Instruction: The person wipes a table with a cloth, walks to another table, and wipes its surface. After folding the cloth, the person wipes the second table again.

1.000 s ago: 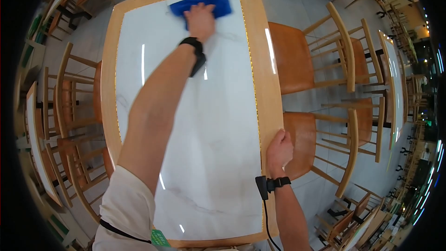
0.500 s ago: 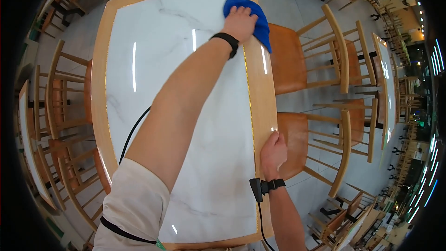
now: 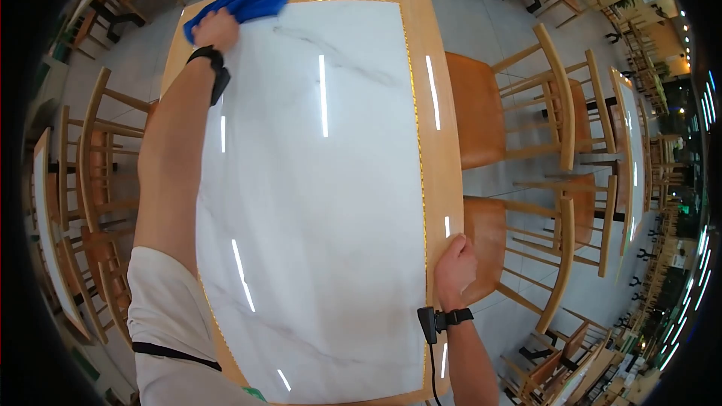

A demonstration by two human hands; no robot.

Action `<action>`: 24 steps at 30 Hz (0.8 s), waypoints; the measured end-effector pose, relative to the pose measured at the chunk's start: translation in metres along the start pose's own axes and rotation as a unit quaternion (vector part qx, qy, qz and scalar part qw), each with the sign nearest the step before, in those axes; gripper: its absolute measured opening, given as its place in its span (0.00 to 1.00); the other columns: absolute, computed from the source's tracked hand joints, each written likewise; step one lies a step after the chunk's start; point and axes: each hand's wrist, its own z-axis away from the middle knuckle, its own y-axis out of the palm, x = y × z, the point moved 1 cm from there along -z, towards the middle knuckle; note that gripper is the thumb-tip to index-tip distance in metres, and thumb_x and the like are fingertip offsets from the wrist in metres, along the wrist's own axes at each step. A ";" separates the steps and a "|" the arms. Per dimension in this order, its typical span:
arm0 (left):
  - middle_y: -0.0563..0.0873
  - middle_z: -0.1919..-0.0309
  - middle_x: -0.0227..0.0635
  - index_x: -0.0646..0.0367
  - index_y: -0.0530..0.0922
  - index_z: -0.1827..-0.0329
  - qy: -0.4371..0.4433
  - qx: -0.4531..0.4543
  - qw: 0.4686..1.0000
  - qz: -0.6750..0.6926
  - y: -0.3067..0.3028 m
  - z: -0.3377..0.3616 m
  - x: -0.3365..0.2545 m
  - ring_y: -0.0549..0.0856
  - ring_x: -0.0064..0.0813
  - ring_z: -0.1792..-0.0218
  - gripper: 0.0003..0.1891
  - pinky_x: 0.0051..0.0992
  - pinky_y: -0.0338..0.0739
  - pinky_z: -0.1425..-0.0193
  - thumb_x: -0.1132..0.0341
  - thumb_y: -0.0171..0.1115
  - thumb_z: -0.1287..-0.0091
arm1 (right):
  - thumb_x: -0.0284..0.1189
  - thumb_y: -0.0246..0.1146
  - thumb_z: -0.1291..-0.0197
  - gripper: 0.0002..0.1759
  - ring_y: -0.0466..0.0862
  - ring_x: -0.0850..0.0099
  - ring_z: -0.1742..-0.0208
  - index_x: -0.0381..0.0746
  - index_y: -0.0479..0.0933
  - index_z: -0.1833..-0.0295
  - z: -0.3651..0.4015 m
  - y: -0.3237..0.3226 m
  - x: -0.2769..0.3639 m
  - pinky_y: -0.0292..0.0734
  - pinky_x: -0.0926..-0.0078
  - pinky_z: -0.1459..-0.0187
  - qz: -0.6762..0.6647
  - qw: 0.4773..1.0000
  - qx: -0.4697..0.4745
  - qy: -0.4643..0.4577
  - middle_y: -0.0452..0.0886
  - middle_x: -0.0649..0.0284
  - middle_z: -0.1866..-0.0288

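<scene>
In the head view, the only one here, a blue cloth [image 3: 259,4] lies over the far left corner of the surface [image 3: 323,203], across both the pale marbled panel and the wooden border [image 3: 439,116]. The left hand [image 3: 217,30] rests on the cloth's near side, arm stretched almost straight, probably because the corner is near the limit of its reach. The fingers lie over the fabric, which seems to keep it pinned flat under the hand; whether this grip also pinches some of it, I cannot tell, since the fingertips and the underside are hidden. The rest of the cloth spreads loose to the right along the far edge.

The right hand [image 3: 456,267] sits at the right edge, fingers curled in and thumb uppermost. It likely steadies the body while the other arm extends, but whether its grip clamps the edge or merely leans there, I cannot tell. A black strap [image 3: 459,316] on that wrist carries a small dark device [image 3: 428,325], its cable [image 3: 433,376] trailing downward, apparently clear of the fingers. Just beyond that edge, two brown chairs [image 3: 474,109] face the surface, their backs turned outward.
</scene>
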 end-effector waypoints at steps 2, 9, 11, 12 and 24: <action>0.73 0.35 0.49 0.56 0.72 0.36 -0.073 0.025 0.997 -0.008 -0.005 -0.001 0.035 0.71 0.50 0.33 0.24 0.57 0.58 0.31 0.55 0.45 0.30 | 0.46 0.43 0.31 0.27 0.81 0.43 0.61 0.38 0.81 0.56 -0.004 0.008 -0.009 0.75 0.48 0.58 -0.013 1.000 -0.018 -0.021 0.83 0.45 0.64; 0.55 0.25 0.55 0.46 0.64 0.26 -0.253 0.058 0.963 0.069 -0.004 -0.023 0.034 0.51 0.64 0.26 0.32 0.65 0.44 0.29 0.50 0.46 0.35 | 0.44 0.44 0.30 0.24 0.80 0.43 0.67 0.38 0.79 0.60 -0.004 0.013 -0.012 0.73 0.48 0.64 -0.020 0.997 -0.054 -0.050 0.81 0.46 0.69; 0.58 0.26 0.53 0.41 0.64 0.26 -0.186 0.021 0.979 0.083 0.006 -0.037 0.015 0.54 0.64 0.27 0.32 0.64 0.45 0.29 0.48 0.47 0.35 | 0.44 0.44 0.30 0.24 0.80 0.44 0.67 0.38 0.79 0.60 -0.003 0.013 -0.011 0.73 0.48 0.65 -0.018 0.998 -0.048 -0.044 0.81 0.46 0.70; 0.60 0.27 0.51 0.41 0.65 0.27 -0.152 0.014 0.985 0.086 0.011 -0.044 0.000 0.55 0.63 0.28 0.31 0.64 0.46 0.29 0.48 0.49 0.36 | 0.43 0.43 0.30 0.24 0.81 0.44 0.67 0.38 0.79 0.60 -0.004 0.013 -0.011 0.73 0.49 0.65 -0.013 0.998 -0.043 -0.038 0.81 0.46 0.70; 0.79 0.41 0.45 0.51 0.73 0.38 0.306 0.002 0.917 0.257 0.008 0.032 -0.346 0.73 0.51 0.36 0.22 0.56 0.62 0.33 0.63 0.50 0.36 | 0.42 0.45 0.31 0.22 0.82 0.46 0.68 0.40 0.80 0.59 -0.007 0.011 -0.016 0.74 0.50 0.67 -0.015 0.999 -0.021 -0.041 0.82 0.49 0.70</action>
